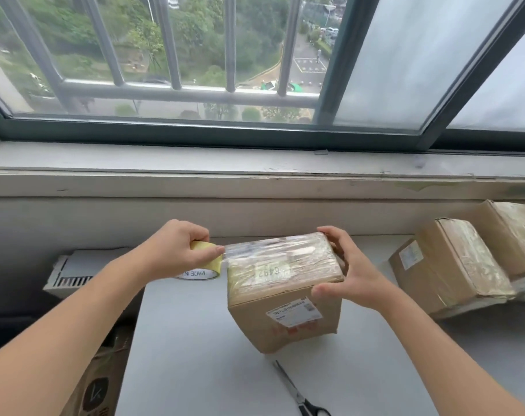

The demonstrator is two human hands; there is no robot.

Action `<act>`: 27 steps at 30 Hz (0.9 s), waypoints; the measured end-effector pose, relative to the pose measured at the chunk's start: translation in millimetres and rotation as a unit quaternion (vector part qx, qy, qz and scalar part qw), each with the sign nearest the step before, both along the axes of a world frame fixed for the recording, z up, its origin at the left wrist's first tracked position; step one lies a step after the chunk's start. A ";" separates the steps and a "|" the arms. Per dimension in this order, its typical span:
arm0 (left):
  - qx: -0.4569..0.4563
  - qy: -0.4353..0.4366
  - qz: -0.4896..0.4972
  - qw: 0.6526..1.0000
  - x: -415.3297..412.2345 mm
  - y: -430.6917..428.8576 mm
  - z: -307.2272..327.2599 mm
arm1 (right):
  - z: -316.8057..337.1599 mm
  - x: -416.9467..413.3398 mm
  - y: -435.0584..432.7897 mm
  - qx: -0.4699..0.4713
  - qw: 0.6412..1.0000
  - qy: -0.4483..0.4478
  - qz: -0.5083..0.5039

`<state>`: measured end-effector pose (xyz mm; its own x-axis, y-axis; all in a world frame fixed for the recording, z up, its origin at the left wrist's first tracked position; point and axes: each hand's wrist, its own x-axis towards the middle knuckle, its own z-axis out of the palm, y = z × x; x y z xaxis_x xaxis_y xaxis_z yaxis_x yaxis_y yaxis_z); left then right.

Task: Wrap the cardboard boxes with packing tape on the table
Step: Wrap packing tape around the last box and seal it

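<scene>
In the head view, the cardboard box (285, 295) is held tilted over the middle of the table (195, 370), towards its far edge, so that the top face, already glossy with tape, is turned up towards the person. It is steadied by the right hand (351, 271), whose fingers are spread and hooked over the box's far right corner, with the thumb pressed on the near edge; this grip is judged to brace the box against the pull of the tape. The tape roll (205, 265) is gripped in the left hand (177, 250) near the table's left edge, fingers curled over it and thumb laid along it, and a clear strip is drawn taut from it to the box's left top edge. Scissors (300, 394) are laid at the near edge, presumably for cutting. Two wrapped boxes (447, 265) are set aside at the far right corner. The table is grey and smooth, pushed against a wall under a worn sill (255, 163) and a barred window (171, 55).
</scene>
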<state>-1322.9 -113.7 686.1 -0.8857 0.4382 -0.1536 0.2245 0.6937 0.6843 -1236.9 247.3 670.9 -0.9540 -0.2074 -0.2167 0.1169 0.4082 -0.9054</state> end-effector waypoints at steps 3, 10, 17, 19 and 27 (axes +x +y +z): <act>-0.005 -0.026 0.002 1.000 5.9 15.8 -13.3 | -0.8 -0.1 13.8 0.004 1.000 -0.023 0.004; 0.007 -0.074 0.028 0.997 19.2 37.6 -37.0 | 3.1 4.9 28.8 0.020 0.998 -0.055 0.010; 0.047 -0.089 0.074 0.992 34.8 47.1 -44.8 | 34.2 4.1 31.6 0.225 0.969 -0.044 0.087; 0.048 -0.080 0.078 0.993 39.4 45.8 -48.3 | 45.8 4.7 23.5 0.425 0.893 -0.013 0.151; 0.075 -0.055 0.081 0.992 45.6 62.7 -54.9 | 28.2 19.1 -96.2 0.558 0.765 0.121 0.297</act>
<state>-1277.3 -51.1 631.2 -0.9276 0.3171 -0.1974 0.0368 0.6035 0.7965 -1217.8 151.1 699.2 -0.8035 -0.4347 -0.4067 -0.5054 0.8591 0.0803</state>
